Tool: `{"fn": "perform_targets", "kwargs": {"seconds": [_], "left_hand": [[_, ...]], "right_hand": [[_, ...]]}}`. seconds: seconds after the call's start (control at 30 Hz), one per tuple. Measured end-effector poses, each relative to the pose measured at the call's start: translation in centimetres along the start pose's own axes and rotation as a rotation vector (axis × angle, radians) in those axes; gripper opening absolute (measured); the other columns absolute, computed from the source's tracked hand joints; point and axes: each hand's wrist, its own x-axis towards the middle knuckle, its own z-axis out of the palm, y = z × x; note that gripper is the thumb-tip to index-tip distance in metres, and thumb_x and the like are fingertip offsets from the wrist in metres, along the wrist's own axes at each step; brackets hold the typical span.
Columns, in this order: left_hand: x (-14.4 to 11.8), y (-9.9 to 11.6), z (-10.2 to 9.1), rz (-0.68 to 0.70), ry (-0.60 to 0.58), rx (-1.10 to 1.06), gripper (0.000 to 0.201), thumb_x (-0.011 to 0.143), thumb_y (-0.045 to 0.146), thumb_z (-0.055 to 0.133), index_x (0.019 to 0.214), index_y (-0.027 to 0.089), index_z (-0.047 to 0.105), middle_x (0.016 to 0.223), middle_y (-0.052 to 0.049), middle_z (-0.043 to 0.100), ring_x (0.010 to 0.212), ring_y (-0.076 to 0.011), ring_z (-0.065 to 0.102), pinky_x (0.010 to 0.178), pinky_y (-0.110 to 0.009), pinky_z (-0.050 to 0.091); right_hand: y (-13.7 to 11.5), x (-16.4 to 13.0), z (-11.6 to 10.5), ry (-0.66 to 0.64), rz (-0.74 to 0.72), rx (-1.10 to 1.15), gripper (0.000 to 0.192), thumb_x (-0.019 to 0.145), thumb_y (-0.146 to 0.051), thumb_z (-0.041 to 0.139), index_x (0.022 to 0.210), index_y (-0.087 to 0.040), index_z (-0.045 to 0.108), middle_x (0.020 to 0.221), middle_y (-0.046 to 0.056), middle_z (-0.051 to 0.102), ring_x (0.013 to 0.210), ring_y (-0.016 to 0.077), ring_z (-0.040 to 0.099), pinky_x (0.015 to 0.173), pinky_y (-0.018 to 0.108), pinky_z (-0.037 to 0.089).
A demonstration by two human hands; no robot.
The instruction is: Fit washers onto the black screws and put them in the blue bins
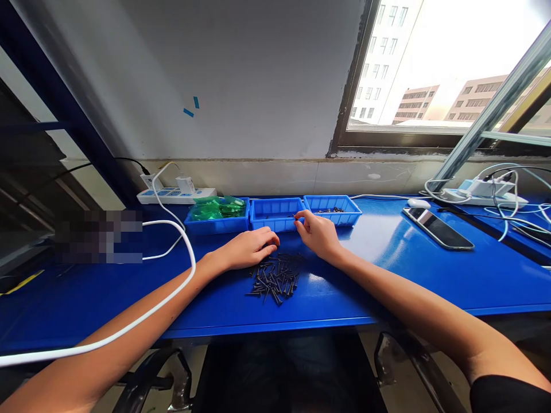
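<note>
A loose pile of black screws lies on the blue table. At its far left edge is my left hand, palm down, with thumb and fingers curled together; whatever they hold is hidden. My right hand is raised by the front right corner of the middle blue bin. Its thumb and forefinger pinch together at the bin's rim, on something too small to name. A few dark pieces show inside that bin. The right blue bin, behind my right hand, contains small dark metal parts.
Green bags fill the left blue bin. A thick white cable crosses above my left forearm. Power strips with plugs stand at the back left and right. A phone and a white case lie to the right.
</note>
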Motion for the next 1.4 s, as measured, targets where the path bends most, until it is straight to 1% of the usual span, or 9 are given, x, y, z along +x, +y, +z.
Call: {"fn": "perform_targets", "kwargs": {"seconds": [0.17,0.4,0.83,0.93,1.0,1.1,1.2,1.4], "left_hand": [[-0.01,0.14,-0.10,-0.010,-0.008,0.000,0.021,0.088,0.028,0.039,0.096,0.018,0.055,0.090,-0.003,0.057,0.071,-0.0133,0.054,0.064,-0.024,0.042],[0.06,0.15,-0.09,-0.036,-0.019,-0.009,0.020,0.088,0.027,0.039,0.097,0.018,0.055,0.091,-0.003,0.057,0.071,-0.0136,0.055,0.065,-0.025,0.042],[0.04,0.02,-0.02,-0.011,-0.002,-0.009,0.020,0.087,0.027,0.039,0.096,0.019,0.055,0.091,-0.003,0.058,0.073,-0.0136,0.056,0.065,-0.024,0.043],[0.05,0.08,-0.02,-0.010,0.002,-0.011,0.020,0.088,0.027,0.039,0.095,0.019,0.055,0.090,-0.003,0.058,0.073,-0.0137,0.056,0.064,-0.024,0.043],[0.06,0.14,-0.05,-0.018,-0.002,-0.011,0.020,0.088,0.028,0.039,0.096,0.018,0.055,0.090,-0.003,0.058,0.074,-0.0139,0.056,0.064,-0.024,0.043],[0.08,0.19,-0.12,-0.029,-0.011,-0.012,0.021,0.088,0.028,0.039,0.097,0.018,0.056,0.091,-0.003,0.058,0.073,-0.0142,0.056,0.065,-0.025,0.043],[0.08,0.17,-0.14,-0.027,-0.005,-0.009,0.021,0.087,0.027,0.040,0.096,0.018,0.056,0.090,-0.003,0.058,0.072,-0.0138,0.056,0.064,-0.024,0.043],[0.03,0.07,-0.06,0.001,0.007,-0.021,0.020,0.087,0.031,0.041,0.095,0.019,0.056,0.088,-0.002,0.058,0.072,-0.0130,0.055,0.062,-0.023,0.043]], "right_hand": [[0.07,0.16,-0.22,-0.019,0.034,-0.020,0.023,0.086,-0.023,0.045,0.102,-0.021,0.060,0.069,0.000,0.065,0.061,0.0148,0.058,0.057,0.023,0.033],[-0.21,0.10,-0.47,-0.100,0.049,-0.052,0.027,0.087,-0.025,0.045,0.110,-0.020,0.058,0.074,0.002,0.067,0.067,0.0166,0.060,0.059,0.024,0.034],[-0.09,-0.01,-0.36,-0.108,0.031,-0.048,0.027,0.088,-0.029,0.045,0.112,-0.022,0.055,0.075,0.001,0.067,0.068,0.0165,0.061,0.059,0.024,0.034],[-0.17,-0.06,-0.47,-0.139,0.026,-0.051,0.029,0.088,-0.029,0.045,0.115,-0.021,0.052,0.075,0.001,0.067,0.069,0.0169,0.061,0.059,0.024,0.034],[-0.17,-0.08,-0.48,-0.193,0.007,-0.048,0.034,0.088,-0.029,0.046,0.120,-0.019,0.049,0.074,0.001,0.066,0.069,0.0171,0.061,0.058,0.024,0.034],[-0.05,-0.09,-0.38,-0.263,-0.063,-0.033,0.044,0.086,-0.030,0.051,0.127,-0.017,0.041,0.073,0.001,0.065,0.068,0.0171,0.060,0.059,0.024,0.034],[0.13,-0.07,-0.34,-0.286,-0.108,-0.015,0.049,0.085,-0.031,0.053,0.130,-0.015,0.038,0.073,0.002,0.064,0.068,0.0167,0.059,0.060,0.024,0.035],[0.23,-0.05,-0.60,-0.314,-0.131,0.002,0.051,0.085,-0.030,0.053,0.130,-0.014,0.037,0.072,0.002,0.062,0.070,0.0167,0.058,0.062,0.024,0.037]]}}
